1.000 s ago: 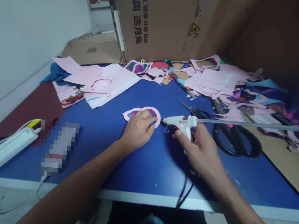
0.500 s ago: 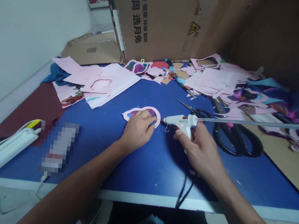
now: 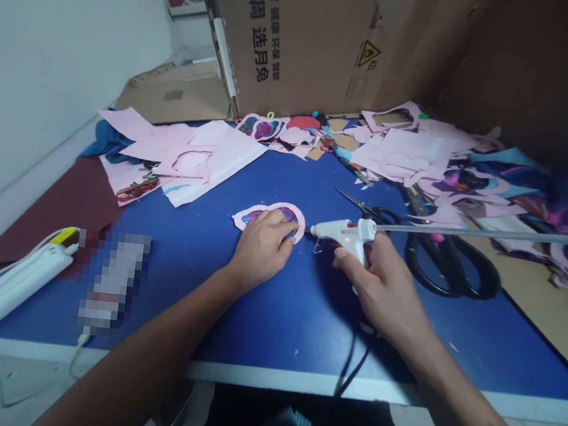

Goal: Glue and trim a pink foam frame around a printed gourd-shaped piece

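Note:
Bent over a pink-edged cutout with a blue and purple middle, my left hand holds it against the blue table. Its fingers cover much of the piece. My right hand is wrapped round a white glue gun, which has a small orange light lit. The gun's nozzle points left, at the cutout's right edge; I cannot tell whether it touches. A long clear glue stick runs out of the gun's back to the right.
Small scissors and large black-handled scissors lie by my right hand. Pink paper scraps pile up at the back right, pink sheets at the back left. A cardboard box stands behind. A white power strip lies left.
The glue gun and my right hand have shifted very slightly to the right. My left hand and the cutout stay in place.

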Demonstrator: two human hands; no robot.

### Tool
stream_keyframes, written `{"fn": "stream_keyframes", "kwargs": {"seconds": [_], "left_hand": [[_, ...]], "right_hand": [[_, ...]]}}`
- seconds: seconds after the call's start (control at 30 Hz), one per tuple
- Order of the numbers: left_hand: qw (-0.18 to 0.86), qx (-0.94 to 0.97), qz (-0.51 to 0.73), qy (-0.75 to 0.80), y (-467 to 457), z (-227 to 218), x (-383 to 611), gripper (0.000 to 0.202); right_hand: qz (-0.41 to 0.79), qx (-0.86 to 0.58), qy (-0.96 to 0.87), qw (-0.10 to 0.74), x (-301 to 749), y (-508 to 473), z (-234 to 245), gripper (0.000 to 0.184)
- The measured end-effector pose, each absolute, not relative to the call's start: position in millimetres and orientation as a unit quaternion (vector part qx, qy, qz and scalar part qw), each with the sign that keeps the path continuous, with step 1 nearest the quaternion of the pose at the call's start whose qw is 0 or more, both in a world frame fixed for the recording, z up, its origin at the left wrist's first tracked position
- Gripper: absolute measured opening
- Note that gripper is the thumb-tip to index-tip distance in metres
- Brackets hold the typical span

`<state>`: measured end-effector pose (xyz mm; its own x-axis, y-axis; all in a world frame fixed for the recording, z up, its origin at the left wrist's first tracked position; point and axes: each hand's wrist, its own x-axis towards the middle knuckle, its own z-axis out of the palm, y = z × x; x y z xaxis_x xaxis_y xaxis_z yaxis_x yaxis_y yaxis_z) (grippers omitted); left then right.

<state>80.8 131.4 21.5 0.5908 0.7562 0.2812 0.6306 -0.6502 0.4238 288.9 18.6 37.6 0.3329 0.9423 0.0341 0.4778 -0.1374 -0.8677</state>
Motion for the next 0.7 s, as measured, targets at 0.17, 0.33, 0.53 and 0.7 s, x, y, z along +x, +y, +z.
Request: {"fn": "stream_keyframes", "kwargs": {"seconds": [0.17, 0.33, 0.53, 0.7], "left_hand": [[0.141, 0.881, 0.215, 0.397, 131.1, 21.5, 81.3, 0.03], [0.141, 0.88, 0.218, 0.399, 130.5, 21.3, 80.9, 0.029], [0.14, 0.881, 0.22, 0.394, 130.5, 21.0, 80.8, 0.032], [0.142, 0.881, 0.217, 0.396, 129.8, 22.1, 80.9, 0.032]], "right_hand": [[0.284, -0.695, -0.503, 0.428, 288.4, 19.1, 39.7, 0.025], [0.308, -0.685, -0.498, 0.434, 289.2, 18.0, 37.2, 0.025], [0.324, -0.679, -0.489, 0.441, 288.4, 16.8, 40.7, 0.029], [0.318, -0.691, -0.482, 0.436, 287.4, 18.5, 40.5, 0.026]]}}
